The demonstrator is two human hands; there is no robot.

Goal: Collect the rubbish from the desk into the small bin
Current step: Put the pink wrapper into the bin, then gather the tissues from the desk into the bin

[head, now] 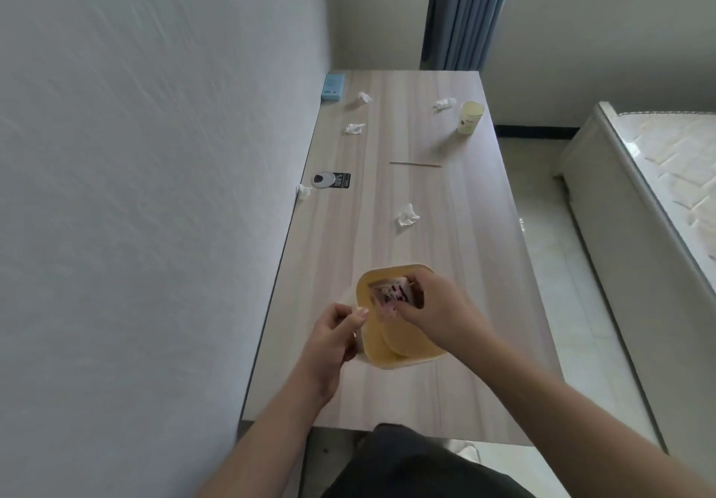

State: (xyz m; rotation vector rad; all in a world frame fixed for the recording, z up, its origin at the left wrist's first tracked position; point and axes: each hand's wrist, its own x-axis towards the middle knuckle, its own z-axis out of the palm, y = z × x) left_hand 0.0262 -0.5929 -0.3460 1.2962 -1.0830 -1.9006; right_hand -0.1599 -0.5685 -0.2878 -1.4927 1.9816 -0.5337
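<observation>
Pale wooden desk (426, 195) along a white wall (155, 148): near its front edge the yellow bin (391, 346), rim pinched by the left hand (333, 336); the right hand (434, 307) pinches a printed wrapper (391, 294) inside its mouth. 5 crumpled tissues (407, 215), a stick (415, 164), a cup (470, 117) beyond.

Soft daylight, slight wide-angle blur.

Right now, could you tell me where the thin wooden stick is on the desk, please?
In the head view, the wooden stick lies flat on the desk, towards its far right side, just nearer than the paper cup and beyond the closest crumpled tissue.
</observation>
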